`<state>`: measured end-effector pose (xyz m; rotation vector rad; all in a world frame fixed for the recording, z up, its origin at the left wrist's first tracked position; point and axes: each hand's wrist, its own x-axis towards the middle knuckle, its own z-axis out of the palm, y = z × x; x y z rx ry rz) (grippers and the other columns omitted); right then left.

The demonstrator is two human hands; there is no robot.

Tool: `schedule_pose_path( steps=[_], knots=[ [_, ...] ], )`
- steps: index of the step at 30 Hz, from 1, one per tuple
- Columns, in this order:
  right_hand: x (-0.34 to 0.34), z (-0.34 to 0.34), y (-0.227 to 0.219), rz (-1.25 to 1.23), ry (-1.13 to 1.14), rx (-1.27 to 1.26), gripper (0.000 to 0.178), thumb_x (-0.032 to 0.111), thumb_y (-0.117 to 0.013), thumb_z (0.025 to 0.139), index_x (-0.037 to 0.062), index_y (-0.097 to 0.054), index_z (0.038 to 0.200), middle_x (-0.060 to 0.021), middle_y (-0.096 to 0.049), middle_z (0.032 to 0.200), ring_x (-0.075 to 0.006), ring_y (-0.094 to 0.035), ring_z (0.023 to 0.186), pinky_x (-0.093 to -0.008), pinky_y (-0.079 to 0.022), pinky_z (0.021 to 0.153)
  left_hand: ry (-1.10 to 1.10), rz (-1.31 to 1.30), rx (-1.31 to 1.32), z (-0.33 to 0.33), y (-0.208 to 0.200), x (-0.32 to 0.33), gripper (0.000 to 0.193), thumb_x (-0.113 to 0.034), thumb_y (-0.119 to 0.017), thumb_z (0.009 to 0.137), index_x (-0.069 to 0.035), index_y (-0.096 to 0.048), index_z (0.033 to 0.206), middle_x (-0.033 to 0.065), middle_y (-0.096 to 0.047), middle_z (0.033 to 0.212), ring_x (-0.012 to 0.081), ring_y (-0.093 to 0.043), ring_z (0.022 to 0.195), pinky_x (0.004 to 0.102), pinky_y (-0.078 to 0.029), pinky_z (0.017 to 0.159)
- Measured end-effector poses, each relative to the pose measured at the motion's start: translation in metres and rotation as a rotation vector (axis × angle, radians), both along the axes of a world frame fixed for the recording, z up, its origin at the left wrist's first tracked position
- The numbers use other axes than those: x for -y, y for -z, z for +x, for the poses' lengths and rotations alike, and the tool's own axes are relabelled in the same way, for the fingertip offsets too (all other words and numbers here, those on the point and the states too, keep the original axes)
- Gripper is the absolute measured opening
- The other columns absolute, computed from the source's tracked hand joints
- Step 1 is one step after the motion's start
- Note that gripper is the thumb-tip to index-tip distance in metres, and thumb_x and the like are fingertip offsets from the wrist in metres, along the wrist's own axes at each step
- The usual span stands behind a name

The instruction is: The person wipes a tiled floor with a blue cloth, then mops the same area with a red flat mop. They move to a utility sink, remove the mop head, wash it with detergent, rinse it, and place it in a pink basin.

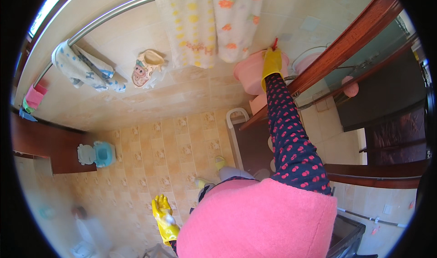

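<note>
Both of my hands wear yellow rubber gloves. My right hand [272, 63] reaches far forward to a pink plastic basin [248, 73] at the wall, its fingers closed at the basin's upper rim. Just past the fingertips a small red piece [275, 43] sticks out; whether it is a hook or a handle I cannot tell. Down at the lower left, my left hand [165, 217] hangs over the tiled floor with its fingers spread and a white patch on the palm, perhaps foam. The right sleeve is dark with pink dots.
Towels [186, 26] hang from a metal rail [111, 14] along the wall. A brown wooden door frame [350, 32] slants close beside my right arm. On the floor at the left stands a light-blue child's potty [104, 154]. A white-edged dark step [250, 144] lies below the basin.
</note>
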<state>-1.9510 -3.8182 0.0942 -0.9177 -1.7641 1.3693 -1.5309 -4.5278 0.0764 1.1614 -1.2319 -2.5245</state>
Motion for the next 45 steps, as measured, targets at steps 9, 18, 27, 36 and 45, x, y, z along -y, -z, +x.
schedule_pose_path(
  steps=[9, 18, 27, 36, 45],
  knots=[
    [-0.044, -0.014, 0.035, 0.531, 0.025, 0.509, 0.022, 0.029, -0.046, 0.099, 0.0108, -0.059, 0.103, -0.0118, -0.067, 0.097, -0.0272, -0.065, 0.093, -0.0384, -0.049, 0.078, 0.106, -0.06, -0.157, -0.065, 0.015, -0.021, 0.061, -0.033, -0.059, 0.097, 0.009, -0.039, 0.137, 0.022, -0.044, 0.14, 0.0355, -0.048, 0.129, 0.0404, -0.045, 0.107],
    [0.009, 0.023, -0.081, -0.143, 0.001, -0.235, 0.022, 0.016, -0.052, 0.092, 0.0006, -0.06, 0.105, -0.012, -0.067, 0.091, -0.027, -0.067, 0.08, -0.0367, -0.053, 0.066, 0.097, 0.08, -0.014, -0.067, 0.016, -0.02, 0.06, -0.037, -0.056, 0.099, 0.006, -0.042, 0.138, 0.026, -0.046, 0.141, 0.0355, -0.051, 0.125, 0.0363, -0.045, 0.105],
    [-0.003, 0.015, -0.058, -0.382, 0.026, -0.532, 0.026, 0.017, -0.053, 0.09, -0.0051, -0.062, 0.101, -0.0115, -0.063, 0.076, -0.0217, -0.06, 0.059, -0.0295, -0.048, 0.05, 0.024, 0.095, 0.044, -0.019, 0.041, -0.008, 0.06, -0.037, -0.058, 0.097, 0.007, -0.045, 0.135, 0.0267, -0.052, 0.135, 0.035, -0.055, 0.12, 0.0378, -0.047, 0.103],
    [0.114, 0.06, 0.022, -0.579, -0.647, -0.163, 0.035, 0.03, -0.053, 0.094, -0.0031, -0.063, 0.103, -0.0027, -0.052, 0.062, -0.0093, -0.044, 0.045, -0.021, -0.035, 0.039, -0.099, 0.015, 0.102, 0.009, 0.034, -0.021, 0.062, -0.04, -0.061, 0.094, 0.004, -0.046, 0.136, 0.0296, -0.048, 0.137, 0.036, -0.055, 0.119, 0.039, -0.047, 0.101],
    [0.283, 0.12, 0.055, -0.78, -1.276, 0.387, 0.027, 0.028, -0.056, 0.092, 0.0024, -0.064, 0.092, 0.0004, -0.051, 0.059, -0.0074, -0.042, 0.047, -0.0203, -0.032, 0.044, 0.057, 0.009, 0.214, 0.008, 0.021, -0.055, 0.068, -0.047, -0.061, 0.094, -0.011, -0.039, 0.148, 0.0282, -0.045, 0.139, 0.0358, -0.057, 0.113, 0.0462, -0.048, 0.097]
  ],
)
